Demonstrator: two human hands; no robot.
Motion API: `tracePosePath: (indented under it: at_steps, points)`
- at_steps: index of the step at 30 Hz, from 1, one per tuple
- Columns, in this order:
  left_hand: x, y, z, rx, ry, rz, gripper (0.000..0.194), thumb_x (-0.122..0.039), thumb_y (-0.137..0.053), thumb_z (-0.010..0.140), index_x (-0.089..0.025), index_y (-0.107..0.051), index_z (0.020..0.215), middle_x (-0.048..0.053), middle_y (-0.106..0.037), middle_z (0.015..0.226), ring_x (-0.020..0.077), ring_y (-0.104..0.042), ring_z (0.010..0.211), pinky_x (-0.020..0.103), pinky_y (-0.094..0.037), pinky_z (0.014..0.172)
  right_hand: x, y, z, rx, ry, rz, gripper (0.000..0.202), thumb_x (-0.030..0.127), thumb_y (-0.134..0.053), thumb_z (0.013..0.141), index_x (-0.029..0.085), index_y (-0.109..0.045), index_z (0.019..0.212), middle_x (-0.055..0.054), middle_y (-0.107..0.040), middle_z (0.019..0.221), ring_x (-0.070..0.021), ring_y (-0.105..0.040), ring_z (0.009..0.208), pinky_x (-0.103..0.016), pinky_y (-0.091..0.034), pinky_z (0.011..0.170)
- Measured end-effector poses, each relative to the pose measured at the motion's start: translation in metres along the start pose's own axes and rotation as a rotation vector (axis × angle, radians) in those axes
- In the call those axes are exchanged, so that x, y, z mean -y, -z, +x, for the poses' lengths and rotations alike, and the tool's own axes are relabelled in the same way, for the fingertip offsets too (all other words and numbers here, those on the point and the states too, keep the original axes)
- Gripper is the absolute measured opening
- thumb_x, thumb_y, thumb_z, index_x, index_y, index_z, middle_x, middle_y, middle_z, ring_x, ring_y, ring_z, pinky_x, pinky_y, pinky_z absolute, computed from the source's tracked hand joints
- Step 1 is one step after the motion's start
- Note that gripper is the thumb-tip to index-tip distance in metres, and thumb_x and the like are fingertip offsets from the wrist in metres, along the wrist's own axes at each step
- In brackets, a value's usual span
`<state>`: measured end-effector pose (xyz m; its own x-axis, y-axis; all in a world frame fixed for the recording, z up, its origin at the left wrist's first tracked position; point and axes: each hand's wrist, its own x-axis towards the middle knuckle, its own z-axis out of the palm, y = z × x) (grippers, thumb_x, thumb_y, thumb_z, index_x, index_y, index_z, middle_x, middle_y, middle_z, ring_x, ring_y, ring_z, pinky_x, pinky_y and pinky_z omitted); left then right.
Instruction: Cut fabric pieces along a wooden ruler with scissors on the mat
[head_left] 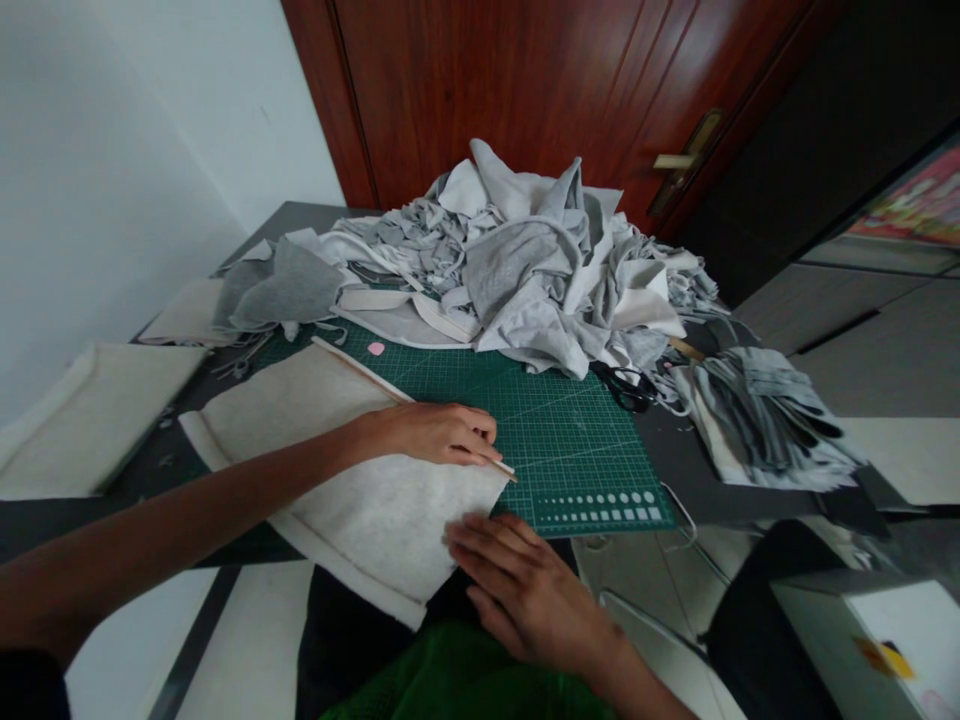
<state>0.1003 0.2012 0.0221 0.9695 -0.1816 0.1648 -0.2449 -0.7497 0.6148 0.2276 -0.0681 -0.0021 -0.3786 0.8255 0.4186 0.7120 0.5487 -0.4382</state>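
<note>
A cream felt-like fabric piece with seamed or folded edges lies across the near side of the green cutting mat and overhangs the table's front. My left hand rests on its upper edge, fingers curled and pressed together. A thin, light-brown stick shows from under these fingers, along that edge; the rest of it is mostly hidden. At the fabric's near right corner lies my right hand, its fingers stretched out and touching the cloth.
Grey and white fabric scraps are heaped at the back. Black-handled scissors lie right of the mat, beside folded grey cloth. Another cream piece sits at the left. A black chair and a white box stand at lower right.
</note>
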Motion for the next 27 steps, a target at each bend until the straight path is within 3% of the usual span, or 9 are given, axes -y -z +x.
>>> tracePosePath:
  at_steps: [2, 4, 6, 9, 13, 20, 23, 27]
  points:
    - [-0.001, 0.002, 0.002, -0.018, -0.006, -0.046, 0.021, -0.030, -0.068, 0.109, -0.025, -0.086, 0.117, 0.009, -0.077, 0.107, 0.0170, -0.073, 0.096, 0.024, -0.055, 0.088, -0.016, 0.032, -0.003, -0.067, -0.029, 0.018, 0.054, 0.020, -0.055, 0.105, 0.037, -0.059, 0.156, -0.001, -0.084, 0.129, -0.0265, -0.078, 0.114, -0.049, -0.063, 0.104]
    - [-0.002, 0.005, 0.004, -0.024, -0.017, -0.083, 0.019, -0.031, -0.069, 0.109, -0.023, -0.087, 0.107, 0.008, -0.077, 0.103, 0.0167, -0.073, 0.093, 0.024, -0.056, 0.086, -0.046, 0.074, -0.011, -0.262, -0.224, -0.139, 0.035, 0.020, -0.057, 0.106, 0.035, -0.071, 0.134, -0.004, -0.084, 0.115, -0.0283, -0.077, 0.106, -0.048, -0.062, 0.095]
    - [-0.004, 0.009, 0.006, -0.012, -0.026, -0.095, 0.021, -0.031, -0.068, 0.109, -0.022, -0.086, 0.105, 0.009, -0.077, 0.102, 0.0161, -0.072, 0.091, 0.024, -0.055, 0.085, -0.088, 0.112, -0.023, -0.419, -0.464, -0.327, 0.025, 0.026, -0.054, 0.108, 0.028, -0.073, 0.124, -0.012, -0.080, 0.116, -0.0316, -0.075, 0.108, -0.050, -0.061, 0.097]
    - [-0.006, 0.013, 0.008, 0.006, -0.039, -0.102, 0.023, -0.030, -0.066, 0.110, -0.022, -0.087, 0.114, 0.009, -0.076, 0.103, 0.0151, -0.071, 0.089, 0.023, -0.054, 0.082, -0.156, 0.144, -0.041, -0.377, -0.591, -0.596, 0.032, 0.034, -0.053, 0.106, 0.020, -0.071, 0.130, -0.020, -0.075, 0.122, -0.0385, -0.071, 0.117, -0.058, -0.057, 0.103]
    - [-0.005, 0.015, 0.007, 0.009, -0.030, -0.141, 0.024, -0.034, -0.067, 0.110, -0.027, -0.089, 0.114, 0.008, -0.076, 0.102, 0.0155, -0.071, 0.088, 0.023, -0.053, 0.080, -0.208, 0.146, -0.058, -0.299, -0.608, -0.644, 0.035, 0.032, -0.052, 0.102, 0.015, -0.071, 0.127, -0.024, -0.075, 0.115, -0.0408, -0.070, 0.110, -0.062, -0.058, 0.098]
    - [-0.001, 0.013, 0.005, 0.011, -0.026, -0.120, 0.023, -0.030, -0.067, 0.110, -0.027, -0.089, 0.115, 0.008, -0.077, 0.104, 0.0166, -0.072, 0.093, 0.024, -0.053, 0.084, -0.226, 0.141, -0.057, -0.218, -0.630, -0.708, 0.034, 0.035, -0.053, 0.106, 0.015, -0.075, 0.123, -0.025, -0.073, 0.124, -0.0413, -0.069, 0.115, -0.063, -0.054, 0.102]
    - [-0.001, 0.012, 0.004, 0.013, -0.024, -0.035, 0.025, -0.029, -0.064, 0.111, -0.025, -0.088, 0.117, 0.008, -0.077, 0.106, 0.0168, -0.072, 0.096, 0.025, -0.053, 0.086, -0.241, 0.145, -0.044, -0.109, -0.613, -0.680, 0.025, 0.029, -0.061, 0.102, 0.015, -0.077, 0.115, -0.023, -0.079, 0.114, -0.0388, -0.073, 0.109, -0.057, -0.055, 0.104]
    - [0.000, 0.008, 0.001, -0.015, -0.017, 0.088, 0.027, -0.036, -0.062, 0.114, -0.027, -0.087, 0.120, 0.008, -0.078, 0.104, 0.0179, -0.071, 0.094, 0.028, -0.053, 0.087, -0.259, 0.156, -0.031, 0.014, -0.637, -0.655, 0.012, 0.022, -0.070, 0.095, 0.018, -0.077, 0.104, -0.018, -0.082, 0.100, -0.0353, -0.078, 0.098, -0.048, -0.059, 0.093]
